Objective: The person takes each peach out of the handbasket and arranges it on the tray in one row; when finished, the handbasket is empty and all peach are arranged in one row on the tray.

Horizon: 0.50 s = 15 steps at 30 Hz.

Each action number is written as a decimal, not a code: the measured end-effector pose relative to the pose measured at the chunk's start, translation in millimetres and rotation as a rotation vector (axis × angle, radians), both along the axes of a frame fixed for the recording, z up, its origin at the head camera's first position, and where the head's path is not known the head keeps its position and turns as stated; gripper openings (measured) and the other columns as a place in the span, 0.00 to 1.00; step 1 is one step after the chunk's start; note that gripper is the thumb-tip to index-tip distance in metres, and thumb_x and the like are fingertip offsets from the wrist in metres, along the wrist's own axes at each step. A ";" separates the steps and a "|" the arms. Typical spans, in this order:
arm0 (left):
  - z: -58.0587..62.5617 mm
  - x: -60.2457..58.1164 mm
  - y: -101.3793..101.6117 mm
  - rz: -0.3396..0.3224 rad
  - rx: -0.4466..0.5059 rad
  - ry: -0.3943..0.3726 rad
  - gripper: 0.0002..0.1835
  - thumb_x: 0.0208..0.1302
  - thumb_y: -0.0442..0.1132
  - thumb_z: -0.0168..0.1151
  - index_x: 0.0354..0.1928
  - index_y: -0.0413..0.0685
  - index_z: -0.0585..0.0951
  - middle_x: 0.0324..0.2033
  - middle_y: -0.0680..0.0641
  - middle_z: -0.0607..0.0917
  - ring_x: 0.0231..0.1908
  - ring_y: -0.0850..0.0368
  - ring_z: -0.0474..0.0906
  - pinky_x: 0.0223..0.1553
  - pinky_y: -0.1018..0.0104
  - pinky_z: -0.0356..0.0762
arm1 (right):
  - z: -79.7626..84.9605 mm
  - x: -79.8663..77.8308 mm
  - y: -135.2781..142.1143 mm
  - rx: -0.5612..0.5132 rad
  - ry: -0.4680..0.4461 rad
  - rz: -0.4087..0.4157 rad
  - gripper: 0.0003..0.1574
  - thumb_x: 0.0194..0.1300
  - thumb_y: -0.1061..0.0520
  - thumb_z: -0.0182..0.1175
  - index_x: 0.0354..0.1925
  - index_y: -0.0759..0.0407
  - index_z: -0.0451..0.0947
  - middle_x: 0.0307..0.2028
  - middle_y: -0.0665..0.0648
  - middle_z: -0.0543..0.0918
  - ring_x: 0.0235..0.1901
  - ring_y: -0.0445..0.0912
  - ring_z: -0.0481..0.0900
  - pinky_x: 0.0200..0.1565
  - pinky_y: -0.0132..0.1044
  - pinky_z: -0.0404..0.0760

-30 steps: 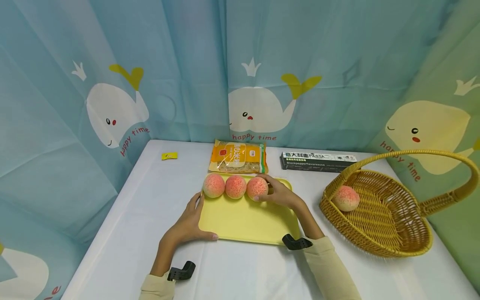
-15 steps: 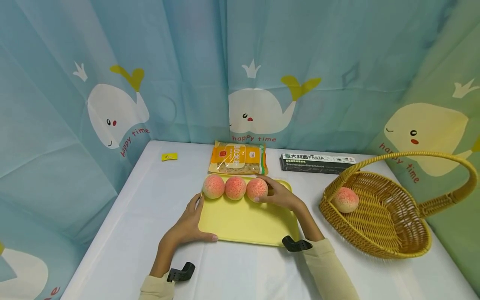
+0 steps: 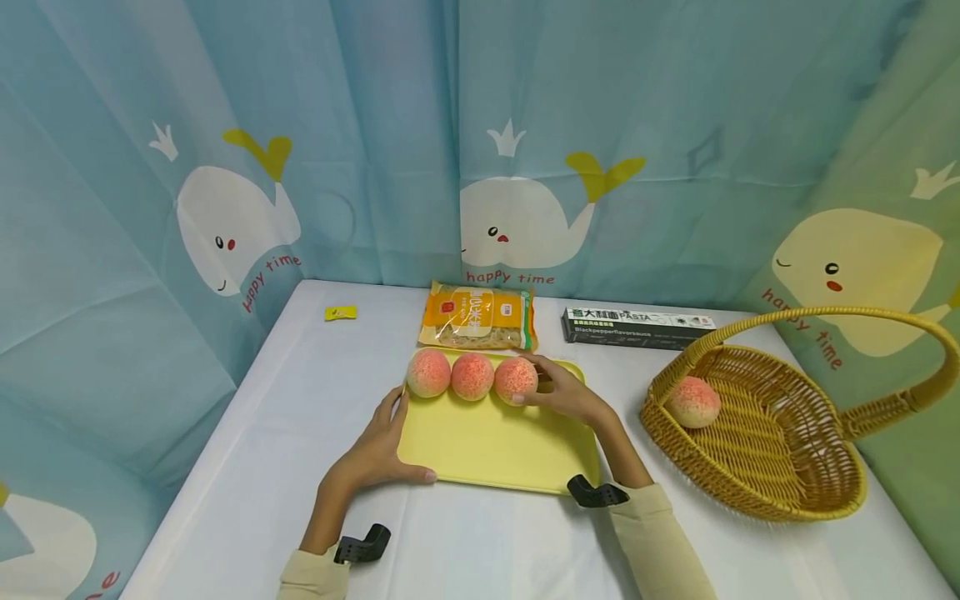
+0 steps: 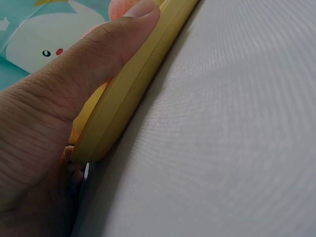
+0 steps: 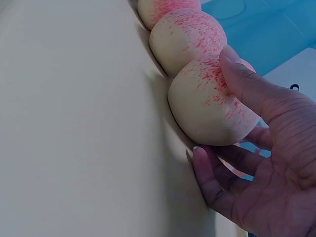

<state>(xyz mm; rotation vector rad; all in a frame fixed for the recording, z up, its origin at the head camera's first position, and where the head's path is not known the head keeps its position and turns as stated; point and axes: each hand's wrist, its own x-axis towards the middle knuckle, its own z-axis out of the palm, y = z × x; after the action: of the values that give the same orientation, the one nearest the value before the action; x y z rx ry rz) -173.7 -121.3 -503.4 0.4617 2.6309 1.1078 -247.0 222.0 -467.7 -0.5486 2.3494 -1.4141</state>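
Note:
Three pink-and-cream peaches stand in a row along the back of a yellow tray: a left peach, a middle peach and a right peach. My right hand holds the right peach from its right side, thumb on the near side, as the right wrist view shows. In that view the right peach sits against the middle peach. At the tray's front left corner, my left hand grips the edge. Its thumb lies over the rim in the left wrist view.
A wicker basket with a tall handle stands on the right, one peach inside. Behind the tray lie an orange noodle bag and, farther right, a black pasta box. A small yellow packet lies back left.
The head view has shifted very slightly. Both hands, the tray and the peaches keep their places.

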 end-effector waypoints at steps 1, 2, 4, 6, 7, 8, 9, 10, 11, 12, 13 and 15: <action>0.1 0.1 0.2 0.001 0.003 -0.002 0.79 0.33 0.67 0.78 0.78 0.49 0.35 0.77 0.41 0.39 0.76 0.39 0.41 0.69 0.37 0.54 | -0.7 -0.2 0.5 -0.002 0.001 0.000 0.48 0.64 0.55 0.66 0.75 0.55 0.53 0.67 0.66 0.67 0.63 0.64 0.69 0.58 0.54 0.76; 0.5 0.3 0.3 0.001 0.004 -0.004 0.79 0.33 0.67 0.78 0.78 0.49 0.35 0.77 0.41 0.39 0.76 0.39 0.41 0.69 0.37 0.54 | -1.5 -0.6 0.9 0.002 0.003 -0.004 0.48 0.64 0.55 0.66 0.75 0.55 0.53 0.67 0.66 0.67 0.63 0.63 0.70 0.58 0.53 0.76; 0.4 0.5 0.5 0.002 0.006 -0.008 0.79 0.33 0.67 0.78 0.78 0.50 0.35 0.77 0.41 0.39 0.76 0.39 0.41 0.69 0.37 0.54 | -2.2 -0.8 1.6 0.004 0.007 -0.009 0.48 0.64 0.55 0.66 0.75 0.56 0.53 0.66 0.67 0.67 0.62 0.63 0.70 0.58 0.53 0.76; -0.1 0.3 0.6 0.001 0.005 -0.007 0.79 0.33 0.67 0.78 0.78 0.50 0.35 0.77 0.41 0.39 0.76 0.39 0.41 0.69 0.37 0.54 | -2.5 -0.9 2.1 0.004 0.011 -0.016 0.47 0.65 0.55 0.65 0.75 0.57 0.54 0.66 0.67 0.68 0.62 0.63 0.71 0.58 0.53 0.76; -0.4 0.2 0.5 -0.001 0.004 -0.003 0.78 0.33 0.67 0.78 0.78 0.49 0.35 0.77 0.41 0.39 0.76 0.39 0.41 0.69 0.37 0.54 | -2.5 -0.9 2.3 0.002 0.014 -0.019 0.47 0.65 0.55 0.65 0.75 0.58 0.54 0.66 0.67 0.68 0.62 0.63 0.71 0.58 0.53 0.75; -0.6 0.0 0.4 -0.002 0.002 -0.001 0.78 0.34 0.67 0.78 0.78 0.49 0.35 0.77 0.41 0.39 0.76 0.39 0.41 0.69 0.37 0.55 | -2.4 -0.8 2.5 0.001 0.017 -0.022 0.46 0.65 0.54 0.65 0.74 0.58 0.54 0.66 0.67 0.68 0.62 0.64 0.71 0.59 0.54 0.75; -1.0 -0.2 0.3 -0.003 0.002 0.003 0.78 0.34 0.67 0.78 0.78 0.48 0.35 0.77 0.41 0.40 0.76 0.39 0.41 0.69 0.37 0.55 | -2.3 -0.6 2.9 -0.008 0.020 -0.021 0.45 0.66 0.54 0.64 0.74 0.59 0.54 0.66 0.68 0.68 0.62 0.64 0.71 0.59 0.54 0.75; -1.1 -0.4 0.2 -0.004 0.001 0.005 0.78 0.34 0.66 0.78 0.78 0.48 0.35 0.77 0.41 0.40 0.76 0.39 0.42 0.69 0.37 0.55 | -2.2 -0.5 3.2 -0.013 0.025 -0.022 0.45 0.67 0.55 0.63 0.74 0.60 0.54 0.66 0.68 0.68 0.62 0.65 0.70 0.59 0.54 0.74; -1.2 -0.6 0.2 -0.005 0.001 0.008 0.78 0.34 0.66 0.78 0.78 0.48 0.35 0.76 0.40 0.40 0.76 0.38 0.42 0.69 0.37 0.55 | -2.2 -0.3 3.7 -0.021 0.026 -0.023 0.44 0.67 0.55 0.62 0.74 0.60 0.55 0.66 0.69 0.68 0.63 0.65 0.70 0.59 0.54 0.74; -1.2 -0.6 0.1 -0.004 0.000 0.009 0.78 0.34 0.66 0.79 0.78 0.48 0.35 0.76 0.40 0.40 0.76 0.38 0.42 0.69 0.37 0.55 | -2.2 -0.1 4.6 -0.026 0.029 -0.024 0.43 0.68 0.55 0.61 0.74 0.61 0.55 0.66 0.70 0.68 0.62 0.65 0.70 0.59 0.53 0.75; -1.3 -0.7 0.1 -0.004 0.001 0.010 0.78 0.33 0.66 0.79 0.78 0.48 0.36 0.76 0.40 0.41 0.76 0.39 0.42 0.69 0.37 0.55 | -2.6 0.0 5.5 -0.039 0.021 -0.030 0.42 0.69 0.55 0.61 0.74 0.61 0.55 0.65 0.71 0.68 0.62 0.65 0.70 0.58 0.53 0.76; -1.1 -0.7 0.1 -0.001 0.005 0.007 0.79 0.33 0.66 0.79 0.78 0.48 0.36 0.76 0.40 0.41 0.75 0.39 0.42 0.69 0.38 0.55 | -3.7 0.1 7.5 -0.063 0.007 -0.041 0.40 0.70 0.55 0.59 0.73 0.62 0.55 0.64 0.73 0.68 0.61 0.66 0.70 0.55 0.51 0.79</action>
<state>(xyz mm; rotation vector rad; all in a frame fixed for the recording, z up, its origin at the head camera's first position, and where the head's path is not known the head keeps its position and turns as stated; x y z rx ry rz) -174.4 -121.2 -504.5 0.4688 2.6339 1.1140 -246.9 229.5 -471.4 -0.5263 2.3413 -1.5107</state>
